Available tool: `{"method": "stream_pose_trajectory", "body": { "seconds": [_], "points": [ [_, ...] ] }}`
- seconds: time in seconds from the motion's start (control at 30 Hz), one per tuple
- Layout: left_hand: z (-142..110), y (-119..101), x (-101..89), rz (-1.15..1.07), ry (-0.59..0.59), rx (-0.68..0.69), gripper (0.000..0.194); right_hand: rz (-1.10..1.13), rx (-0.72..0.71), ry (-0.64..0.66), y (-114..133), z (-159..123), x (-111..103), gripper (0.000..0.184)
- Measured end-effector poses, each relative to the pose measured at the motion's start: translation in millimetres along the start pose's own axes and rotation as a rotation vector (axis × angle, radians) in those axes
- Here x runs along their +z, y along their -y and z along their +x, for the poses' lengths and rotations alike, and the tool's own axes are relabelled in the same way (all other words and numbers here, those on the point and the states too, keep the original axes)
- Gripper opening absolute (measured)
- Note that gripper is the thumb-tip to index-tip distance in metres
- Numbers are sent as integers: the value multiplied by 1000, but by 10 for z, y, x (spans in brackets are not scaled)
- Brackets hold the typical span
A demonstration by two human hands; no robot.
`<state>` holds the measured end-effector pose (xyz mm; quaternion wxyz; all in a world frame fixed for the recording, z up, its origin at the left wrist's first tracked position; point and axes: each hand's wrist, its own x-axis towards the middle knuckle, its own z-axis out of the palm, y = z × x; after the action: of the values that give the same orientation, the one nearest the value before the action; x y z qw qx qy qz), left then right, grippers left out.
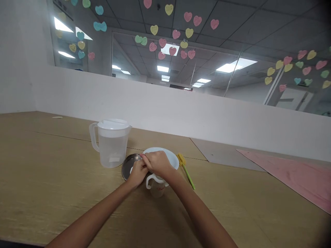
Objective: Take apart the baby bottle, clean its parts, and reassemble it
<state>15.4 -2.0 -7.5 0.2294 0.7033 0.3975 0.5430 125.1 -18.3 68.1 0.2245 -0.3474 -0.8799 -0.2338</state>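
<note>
My left hand (138,173) and my right hand (158,162) are closed and meet above the far side of a small clear bottle with white handles (157,190). What the fingers hold, if anything, is hidden. A bit of something white (131,170) shows beside my left hand, too small to name. Under and behind my left hand lies a round metal dish (126,167). Behind my right hand is a white plate (172,157), partly covered by it. The bottle stands upright on the table, with red print on its side; its top is hidden.
A lidded clear pitcher (113,146) of water stands to the left. A yellow-headed brush with a green handle (188,176) lies right of the plate. A pink sheet (297,174) covers the table's right part. A white wall (155,106) with a window rises behind.
</note>
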Motion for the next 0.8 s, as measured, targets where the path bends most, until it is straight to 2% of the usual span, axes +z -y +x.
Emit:
{"method": "stream_pose_trajectory", "body": {
  "seconds": [0.1,0.2,0.33,0.43,0.53,0.67,0.8],
  "points": [
    [7,2,-7,12,-12,-3,20,90,47,-19,73,16,-181,41],
    [9,-5,-4,15,-11,-11,20,47,60,-74,103,28,-229,38],
    [-11,3,18,10,-5,-19,21,-31,34,-87,44,21,-56,35],
    [-22,24,26,5,-19,-15,21,-42,15,-32,-22,3,80,34],
    [-18,27,14,8,-34,7,22,36,31,23,-76,0,117,34],
    [-8,-20,-9,9,-34,77,25,149,136,-41,-103,36,3,38],
    [17,-52,3,6,-37,137,27,224,152,-167,-63,75,-239,39]
  ]
}}
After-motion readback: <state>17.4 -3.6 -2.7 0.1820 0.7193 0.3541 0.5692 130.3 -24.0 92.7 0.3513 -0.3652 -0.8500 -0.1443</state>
